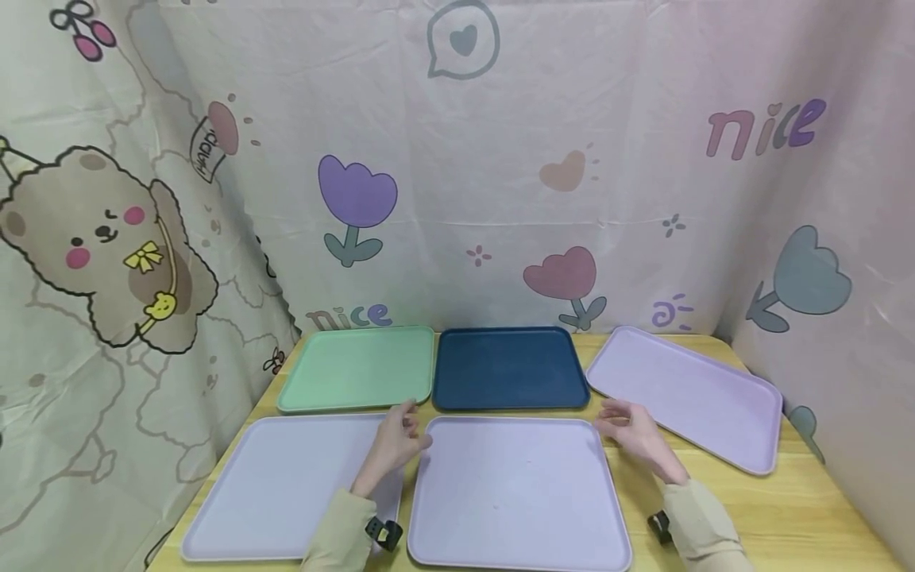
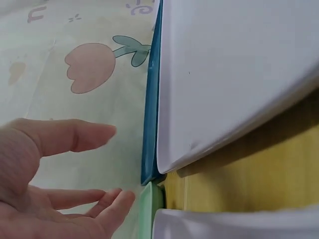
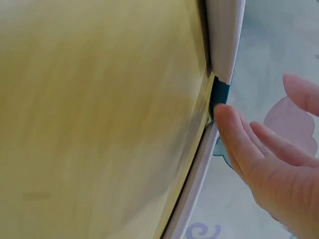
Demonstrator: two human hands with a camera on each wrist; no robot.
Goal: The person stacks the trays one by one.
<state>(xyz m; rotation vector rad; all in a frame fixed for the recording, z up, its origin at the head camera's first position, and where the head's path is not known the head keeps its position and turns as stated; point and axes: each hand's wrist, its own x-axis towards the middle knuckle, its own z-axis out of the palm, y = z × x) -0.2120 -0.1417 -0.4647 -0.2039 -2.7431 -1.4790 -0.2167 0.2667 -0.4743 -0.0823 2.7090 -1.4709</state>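
Observation:
In the head view my left hand (image 1: 395, 443) hovers over the gap between the front left lavender tray (image 1: 286, 492) and the front middle lavender tray (image 1: 518, 500). Its thumb and fingers are apart and hold nothing, as the left wrist view of the hand (image 2: 65, 184) also shows. My right hand (image 1: 636, 433) is above the far right corner of the middle tray, its fingers loosely bent with nothing between them. In the right wrist view, the right hand's fingers (image 3: 244, 137) are spread from the thumb, near the tray edges.
Behind the front trays lie a green tray (image 1: 360, 369) and a dark blue tray (image 1: 509, 369). Another lavender tray (image 1: 689, 393) lies at an angle on the right. All rest on a wooden table (image 1: 808, 516). A printed curtain (image 1: 457, 175) hangs behind and at both sides.

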